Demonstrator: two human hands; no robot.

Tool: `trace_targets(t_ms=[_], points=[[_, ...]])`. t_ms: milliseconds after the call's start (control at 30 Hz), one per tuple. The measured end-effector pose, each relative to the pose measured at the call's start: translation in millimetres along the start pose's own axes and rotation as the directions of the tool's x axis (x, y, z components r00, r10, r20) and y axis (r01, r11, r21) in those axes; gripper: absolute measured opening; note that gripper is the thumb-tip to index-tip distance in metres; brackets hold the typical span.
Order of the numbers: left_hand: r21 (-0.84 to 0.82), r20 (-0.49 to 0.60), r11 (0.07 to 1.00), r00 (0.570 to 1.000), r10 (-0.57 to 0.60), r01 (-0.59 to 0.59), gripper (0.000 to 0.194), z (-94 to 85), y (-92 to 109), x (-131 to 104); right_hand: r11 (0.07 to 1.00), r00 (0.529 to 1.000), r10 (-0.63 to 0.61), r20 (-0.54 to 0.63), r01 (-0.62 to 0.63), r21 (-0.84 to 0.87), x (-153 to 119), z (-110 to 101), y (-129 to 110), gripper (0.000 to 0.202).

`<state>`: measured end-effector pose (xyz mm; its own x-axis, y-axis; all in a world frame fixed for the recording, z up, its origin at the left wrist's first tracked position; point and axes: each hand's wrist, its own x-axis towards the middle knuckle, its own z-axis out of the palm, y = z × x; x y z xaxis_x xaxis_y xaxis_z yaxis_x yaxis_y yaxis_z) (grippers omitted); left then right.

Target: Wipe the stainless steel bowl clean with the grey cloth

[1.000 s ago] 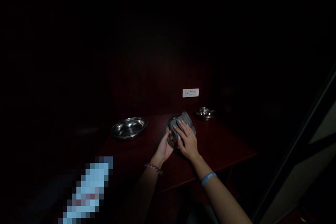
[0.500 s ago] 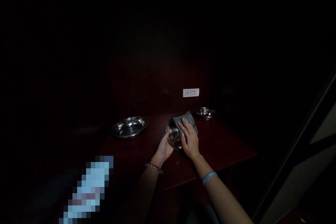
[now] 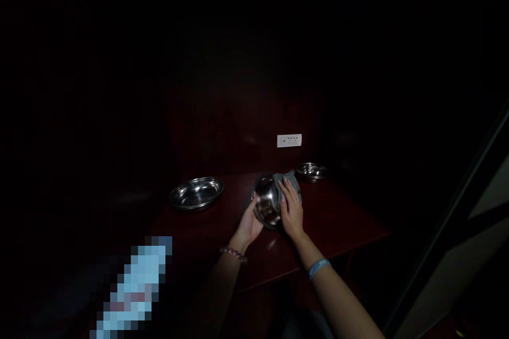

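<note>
A shiny metal bowl (image 3: 267,202) is held tilted above the dark red table, its rounded outside turned toward me. My left hand (image 3: 250,222) grips its left edge, thumb on the outer surface and the other fingers hidden behind. Against the bowl's right side lies a grey cloth (image 3: 296,183), bunched up at the top. My right hand (image 3: 292,209) presses on this cloth with its fingers laid over it, a ring on one finger.
A wide metal dish (image 3: 198,194) stands on the table (image 3: 338,217) at left, and a smaller metal bowl (image 3: 312,171) at back right. A white power socket (image 3: 289,140) sits on the back wall. A pale framed panel (image 3: 449,270) slants at right. Surroundings are very dark.
My right hand and the grey cloth have slid to the right across the bowl, baring more of its metal. My left hand and the bowl have stayed nearly in place.
</note>
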<state>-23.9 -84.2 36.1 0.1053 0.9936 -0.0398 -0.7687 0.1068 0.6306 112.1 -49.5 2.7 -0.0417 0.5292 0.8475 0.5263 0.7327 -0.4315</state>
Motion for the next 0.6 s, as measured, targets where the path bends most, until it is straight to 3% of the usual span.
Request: trace_targets(t_ms=[333,467,600], points=[[-0.136,-0.084,0.982,0.989,0.118,-0.128,0.029,-6.6,6,6,0.991,0.991,0.097,-0.090,-0.088,0.103,-2,10,16,0.047],[-0.240,-0.162,0.938,0.963,0.214,-0.249,0.031,-9.7,8,9,0.985,0.993,0.112,-0.036,-0.107,0.135,-3,12,20,0.049],[-0.302,-0.170,0.918,0.962,0.212,-0.256,0.032,-11.0,6,12,0.985,0.993,0.114,-0.015,-0.112,0.132,-3,11,22,0.050]])
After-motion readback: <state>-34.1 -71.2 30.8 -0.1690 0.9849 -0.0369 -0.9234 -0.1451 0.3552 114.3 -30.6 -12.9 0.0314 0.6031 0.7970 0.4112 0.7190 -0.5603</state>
